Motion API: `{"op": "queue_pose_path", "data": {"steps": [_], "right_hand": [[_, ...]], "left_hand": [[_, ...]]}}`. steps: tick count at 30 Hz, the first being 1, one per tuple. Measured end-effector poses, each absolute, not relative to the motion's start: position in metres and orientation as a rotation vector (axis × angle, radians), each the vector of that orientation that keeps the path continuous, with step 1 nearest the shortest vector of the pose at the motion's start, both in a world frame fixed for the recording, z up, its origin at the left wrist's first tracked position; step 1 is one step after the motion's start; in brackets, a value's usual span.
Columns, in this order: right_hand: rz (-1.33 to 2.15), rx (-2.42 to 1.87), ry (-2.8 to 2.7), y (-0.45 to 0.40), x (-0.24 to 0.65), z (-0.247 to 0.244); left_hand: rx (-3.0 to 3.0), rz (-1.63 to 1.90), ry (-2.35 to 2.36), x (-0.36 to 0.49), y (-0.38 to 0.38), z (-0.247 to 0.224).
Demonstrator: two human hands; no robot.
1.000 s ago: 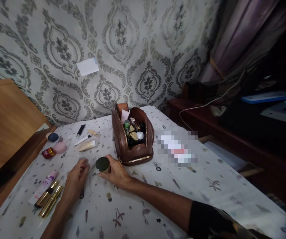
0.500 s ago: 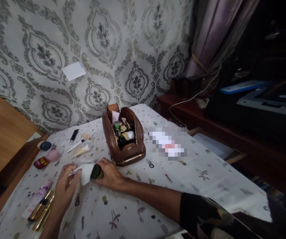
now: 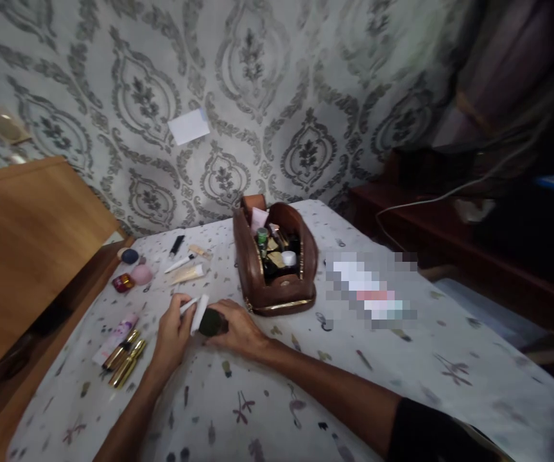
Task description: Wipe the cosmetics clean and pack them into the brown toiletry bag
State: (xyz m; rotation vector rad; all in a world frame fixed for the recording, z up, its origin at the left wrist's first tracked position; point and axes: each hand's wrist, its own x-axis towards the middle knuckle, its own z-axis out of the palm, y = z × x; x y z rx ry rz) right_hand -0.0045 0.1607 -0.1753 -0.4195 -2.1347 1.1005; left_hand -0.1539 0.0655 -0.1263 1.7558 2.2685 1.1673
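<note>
My left hand (image 3: 173,330) pinches a thin white piece, which looks like a tissue or wipe (image 3: 200,314). My right hand (image 3: 241,332) is closed around a small dark green round container (image 3: 211,323), its end turned toward the white piece. The two things meet or nearly meet, low over the patterned tablecloth (image 3: 277,410). Just beyond my right hand stands an unzipped brown toiletry bag (image 3: 277,304), filled with bottles, a white-lidded jar (image 3: 288,258) and a green-capped bottle (image 3: 262,236).
Left of my hands lie gold tubes (image 3: 127,364), a pink-purple tube (image 3: 119,337), a red jar (image 3: 123,282) and a pink sponge (image 3: 142,274). A cream tube (image 3: 187,274) lies farther back. A wooden panel (image 3: 36,224) borders the left; a blurred-out item (image 3: 368,289) lies right.
The view has swung left, shifting everything rightward in the picture. The white piece now stands edge-on against the green container's end; both hands keep their hold.
</note>
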Motion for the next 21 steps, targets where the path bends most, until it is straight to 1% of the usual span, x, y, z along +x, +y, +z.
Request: {"op": "queue_pose_path", "data": {"steps": [3,8,12,17,21], "right_hand": [[1.101,-0.453,-2.095,0.162,-0.005,-0.176],[1.058,-0.541,-2.173,0.161,-0.007,-0.183],[1.012,-0.577,-2.245,0.161,-0.006,-0.185],[1.009,-0.547,-2.26,0.162,-0.006,-0.185],[0.994,-0.515,-2.227,0.162,-0.004,-0.185]], "left_hand": [[1.86,1.118,2.311,-0.165,0.061,-0.131],[2.186,0.796,2.222,-0.18,0.05,-0.15],[2.201,0.692,2.213,-0.181,0.045,-0.156],[2.079,0.74,2.16,-0.183,0.044,-0.135],[2.03,0.693,2.23,-0.213,0.052,-0.114]]}}
